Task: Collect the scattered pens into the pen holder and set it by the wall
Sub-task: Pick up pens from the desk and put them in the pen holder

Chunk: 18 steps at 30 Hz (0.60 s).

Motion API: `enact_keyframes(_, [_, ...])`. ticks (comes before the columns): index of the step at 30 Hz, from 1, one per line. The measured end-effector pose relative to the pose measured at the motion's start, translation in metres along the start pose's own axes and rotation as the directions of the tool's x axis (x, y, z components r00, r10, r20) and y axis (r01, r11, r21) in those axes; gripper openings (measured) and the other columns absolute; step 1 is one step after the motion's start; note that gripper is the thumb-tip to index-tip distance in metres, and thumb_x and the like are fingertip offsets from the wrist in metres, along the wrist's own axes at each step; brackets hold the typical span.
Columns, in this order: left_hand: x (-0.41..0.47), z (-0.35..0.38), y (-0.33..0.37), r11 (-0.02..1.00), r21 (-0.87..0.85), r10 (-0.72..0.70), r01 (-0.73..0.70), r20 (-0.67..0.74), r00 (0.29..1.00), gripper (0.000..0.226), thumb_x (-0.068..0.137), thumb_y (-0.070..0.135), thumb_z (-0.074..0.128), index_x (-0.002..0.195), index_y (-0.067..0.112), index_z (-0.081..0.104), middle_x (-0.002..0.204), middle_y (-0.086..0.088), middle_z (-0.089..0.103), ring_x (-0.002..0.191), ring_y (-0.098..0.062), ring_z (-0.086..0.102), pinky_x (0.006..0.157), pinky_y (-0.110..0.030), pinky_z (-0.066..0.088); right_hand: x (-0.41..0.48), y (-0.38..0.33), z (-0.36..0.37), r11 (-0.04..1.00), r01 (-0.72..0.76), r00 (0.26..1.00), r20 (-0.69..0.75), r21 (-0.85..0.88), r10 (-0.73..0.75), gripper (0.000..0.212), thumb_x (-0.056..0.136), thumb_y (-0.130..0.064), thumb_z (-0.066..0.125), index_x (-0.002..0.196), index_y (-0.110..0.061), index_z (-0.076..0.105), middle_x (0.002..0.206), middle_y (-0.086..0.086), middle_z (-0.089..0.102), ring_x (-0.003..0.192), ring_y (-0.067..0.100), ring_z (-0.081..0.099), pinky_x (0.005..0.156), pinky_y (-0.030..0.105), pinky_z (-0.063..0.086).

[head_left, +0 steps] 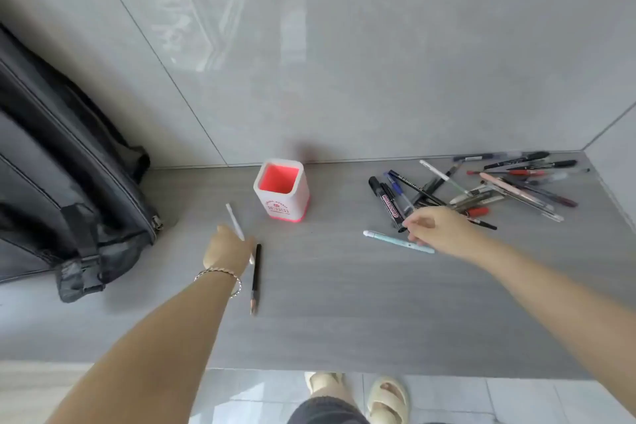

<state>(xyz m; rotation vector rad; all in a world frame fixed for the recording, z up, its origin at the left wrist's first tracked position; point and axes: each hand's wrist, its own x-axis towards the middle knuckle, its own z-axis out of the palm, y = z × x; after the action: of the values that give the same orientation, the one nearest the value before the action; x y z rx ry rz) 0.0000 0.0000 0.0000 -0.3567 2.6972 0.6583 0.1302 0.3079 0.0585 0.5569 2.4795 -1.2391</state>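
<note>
A white pen holder [281, 190] with a red inside stands upright near the wall, with no pens in it. My left hand [227, 248] is closed around a white pen [234, 220] in front and to the left of the holder. A black pencil [256, 277] lies on the counter beside that hand. My right hand [437, 227] reaches over the near edge of a heap of several pens and markers [481, 189], its fingertips at the end of a black whiteboard marker [389, 201]. A light blue pen [395, 241] lies just under that hand.
A dark backpack [65, 189] leans against the wall at the left end of the grey counter [344, 303]. The tiled wall [344, 62] runs behind and turns in at the right. The counter's front edge is below, with my sandalled feet [385, 396] on the floor.
</note>
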Motion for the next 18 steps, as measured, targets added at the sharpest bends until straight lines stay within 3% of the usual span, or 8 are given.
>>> enact_keyframes(4, [0.023, 0.006, -0.001, 1.0, -0.011, -0.01, 0.011, 0.038, 0.999, 0.026, 0.085, 0.013, 0.05, 0.104, -0.002, 0.039, 0.107, -0.026, 0.058, 0.096, -0.041, 0.058, 0.076, -0.046, 0.048, 0.011, 0.001, 0.017, 0.998, -0.059, 0.998, -0.018, 0.003, 0.059, 0.015, 0.084, -0.008, 0.053, 0.081, -0.021, 0.061, 0.071, -0.001, 0.065, 0.069, 0.02, 0.061, 0.07, 0.031, 0.049])
enact_keyframes(6, [0.032, 0.005, -0.002, 1.0, -0.005, -0.022, 0.022, 0.082, 0.996, 0.022, 0.086, 0.009, 0.044, 0.105, -0.002, 0.038, 0.109, -0.027, 0.058, 0.096, -0.042, 0.058, 0.078, -0.046, 0.048, 0.016, 0.001, 0.023, 0.996, -0.084, 0.996, -0.015, 0.032, 0.085, 0.014, 0.085, -0.007, 0.054, 0.084, -0.019, 0.061, 0.071, 0.0, 0.064, 0.073, 0.022, 0.061, 0.064, 0.026, 0.045])
enact_keyframes(9, [0.029, -0.001, -0.011, 1.0, 0.02, 0.019, -0.021, 0.107, 0.994, 0.022, 0.09, 0.009, 0.04, 0.108, -0.004, 0.04, 0.111, -0.028, 0.056, 0.1, -0.043, 0.056, 0.082, -0.043, 0.046, 0.02, -0.002, 0.032, 0.992, -0.089, 0.996, -0.024, 0.093, 0.091, 0.014, 0.087, -0.006, 0.053, 0.088, -0.018, 0.06, 0.079, 0.005, 0.067, 0.076, 0.023, 0.062, 0.069, 0.027, 0.046])
enact_keyframes(12, [0.005, -0.002, -0.025, 0.989, 0.03, 0.137, -0.142, 0.14, 0.981, 0.008, 0.092, 0.009, 0.036, 0.09, 0.002, 0.038, 0.091, -0.022, 0.055, 0.091, -0.042, 0.055, 0.074, -0.042, 0.043, 0.022, -0.006, 0.04, 0.986, -0.099, 0.994, -0.036, 0.134, 0.105, 0.018, 0.087, -0.005, 0.053, 0.083, -0.022, 0.06, 0.077, 0.003, 0.067, 0.071, 0.016, 0.061, 0.063, 0.01, 0.045])
enact_keyframes(15, [-0.017, 0.007, -0.039, 0.98, 0.081, 0.16, -0.184, 0.238, 0.958, 0.025, 0.09, 0.025, 0.05, 0.083, 0.009, 0.032, 0.083, -0.009, 0.043, 0.089, -0.038, 0.053, 0.07, -0.038, 0.038, 0.027, -0.01, 0.046, 0.985, -0.089, 0.995, -0.039, 0.149, 0.096, 0.027, 0.088, -0.006, 0.054, 0.078, -0.031, 0.057, 0.078, -0.001, 0.067, 0.074, 0.019, 0.063, 0.063, 0.015, 0.043])
enact_keyframes(18, [-0.025, 0.012, -0.045, 0.974, 0.135, 0.141, -0.181, 0.263, 0.954, 0.026, 0.088, 0.027, 0.054, 0.08, 0.011, 0.035, 0.089, -0.01, 0.043, 0.091, -0.038, 0.056, 0.075, -0.039, 0.044, 0.031, -0.012, 0.049, 0.98, -0.099, 0.994, -0.037, 0.172, 0.107, 0.017, 0.087, -0.006, 0.054, 0.088, -0.022, 0.061, 0.08, -0.003, 0.066, 0.076, 0.021, 0.063, 0.061, 0.012, 0.044])
